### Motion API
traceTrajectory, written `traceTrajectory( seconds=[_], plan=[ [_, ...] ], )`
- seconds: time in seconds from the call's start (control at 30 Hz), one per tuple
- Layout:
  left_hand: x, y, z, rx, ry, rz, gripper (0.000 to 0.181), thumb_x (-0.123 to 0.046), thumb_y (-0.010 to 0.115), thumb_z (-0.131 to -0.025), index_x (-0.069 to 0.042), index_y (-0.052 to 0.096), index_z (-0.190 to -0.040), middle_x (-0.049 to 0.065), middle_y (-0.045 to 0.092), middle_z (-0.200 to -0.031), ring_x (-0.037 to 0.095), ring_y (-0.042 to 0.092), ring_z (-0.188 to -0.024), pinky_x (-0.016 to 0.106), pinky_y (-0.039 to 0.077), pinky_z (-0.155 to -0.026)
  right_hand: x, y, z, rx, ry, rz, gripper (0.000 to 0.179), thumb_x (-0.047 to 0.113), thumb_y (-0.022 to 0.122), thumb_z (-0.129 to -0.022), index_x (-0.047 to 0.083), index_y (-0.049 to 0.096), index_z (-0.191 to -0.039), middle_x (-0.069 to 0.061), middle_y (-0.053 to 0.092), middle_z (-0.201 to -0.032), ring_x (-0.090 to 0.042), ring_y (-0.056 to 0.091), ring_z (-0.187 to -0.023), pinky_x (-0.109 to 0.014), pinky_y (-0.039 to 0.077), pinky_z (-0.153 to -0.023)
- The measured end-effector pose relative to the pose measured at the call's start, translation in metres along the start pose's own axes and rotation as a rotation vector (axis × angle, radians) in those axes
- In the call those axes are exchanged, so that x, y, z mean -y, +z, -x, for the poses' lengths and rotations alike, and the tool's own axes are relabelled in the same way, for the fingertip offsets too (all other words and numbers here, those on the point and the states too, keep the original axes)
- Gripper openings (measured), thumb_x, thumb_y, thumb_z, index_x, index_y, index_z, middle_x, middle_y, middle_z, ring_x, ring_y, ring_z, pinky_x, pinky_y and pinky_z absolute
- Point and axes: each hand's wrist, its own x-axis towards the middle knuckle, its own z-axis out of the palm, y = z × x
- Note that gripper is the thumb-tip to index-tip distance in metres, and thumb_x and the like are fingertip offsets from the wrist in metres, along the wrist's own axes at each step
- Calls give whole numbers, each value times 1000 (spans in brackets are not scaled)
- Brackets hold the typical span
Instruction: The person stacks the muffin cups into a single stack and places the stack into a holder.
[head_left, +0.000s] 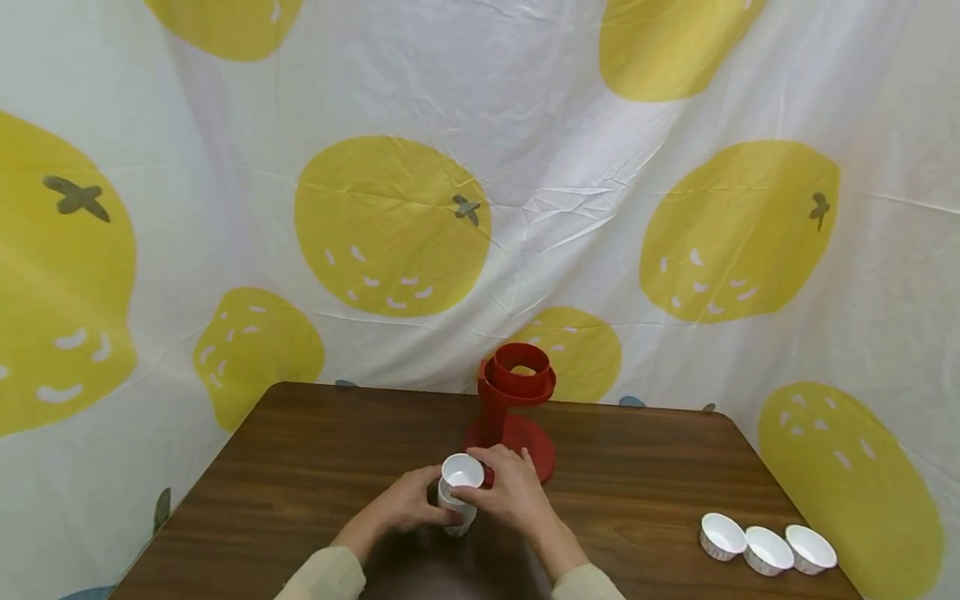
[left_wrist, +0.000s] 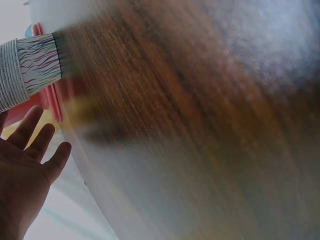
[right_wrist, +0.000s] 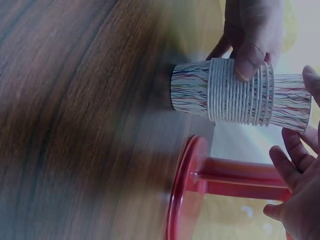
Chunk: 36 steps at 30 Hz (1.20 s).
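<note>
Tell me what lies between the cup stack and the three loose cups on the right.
In the head view: the right hand and forearm beside the cup stack, then bare tabletop up to the loose cups.

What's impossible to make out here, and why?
- Left wrist: upper end of the cup stack, cut off by the left edge.
- Head: low part of the red stand, hidden behind the right hand.
- Right wrist: the stand's top, lost behind that hand and the right edge.
- Head: print on the three loose cups, too small.
</note>
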Motion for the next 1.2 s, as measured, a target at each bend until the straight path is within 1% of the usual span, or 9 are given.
traceTrajectory(
  seconds=[0.13,0.23,0.33,0.43,0.5,0.67,0.9,1.1,1.2],
  plan=[
    [1,0,0,5,-14,19,59,-32,85,-78,-9,60,-126,2,66,-116,23,59,-104,50,46,-93,0,3,1,10,-8,-7,55,41,85,-75,9,70,-116,-3,67,-99,-22,60,-100,-73,24,-103],
    [1,0,0,6,-16,23,59,-32,85,-78,-8,60,-126,2,65,-115,23,59,-104,50,47,-93,-1,6,2,20,-9,1,56,42,85,-75,8,70,-117,-2,66,-100,-22,60,-101,-72,25,-102],
    [2,0,0,2,-10,14,56,-33,85,-78,-9,62,-123,-1,65,-111,20,59,-101,46,47,-90,-2,9,2,34,-4,7,55,43,85,-75,9,70,-116,-2,66,-103,-21,59,-103,-72,25,-102],
    [2,0,0,-9,8,6,51,-34,85,-77,-11,63,-117,-4,65,-106,17,59,-97,41,48,-87,-4,11,3,54,2,9,57,44,85,-74,8,70,-117,-2,66,-106,-22,59,-106,-72,25,-102],
    [2,0,1,-17,19,-2,50,-34,85,-77,-11,64,-116,-5,65,-104,16,59,-96,39,47,-86,-4,12,4,70,14,2,59,45,84,-74,8,70,-118,-2,66,-109,-23,58,-109,-73,24,-103],
    [4,1,0,-22,36,-2,51,-31,84,-77,-9,64,-118,-4,65,-107,17,59,-99,41,47,-89,-6,15,5,107,49,-5,64,50,82,-76,8,68,-122,-2,65,-113,-24,56,-112,-71,22,-104],
    [4,1,-1,-23,41,-19,51,-30,85,-76,-9,64,-118,-4,65,-107,18,59,-100,43,47,-90,-12,19,10,121,65,-37,66,48,82,-76,8,65,-126,-5,66,-114,-27,58,-113,-73,23,-102],
    [4,2,-1,-25,37,-22,51,-29,85,-76,-9,64,-118,-4,65,-107,18,59,-99,42,47,-89,-15,20,12,129,83,-57,75,51,81,-77,7,59,-134,-12,63,-127,-32,54,-122,-73,23,-103],
    [4,1,-1,-28,41,-26,50,-28,85,-75,-10,64,-117,-4,65,-105,17,59,-98,41,47,-88,-16,20,13,121,80,-60,77,52,81,-77,6,59,-134,-13,63,-128,-33,54,-123,-73,23,-103]
  ],
)
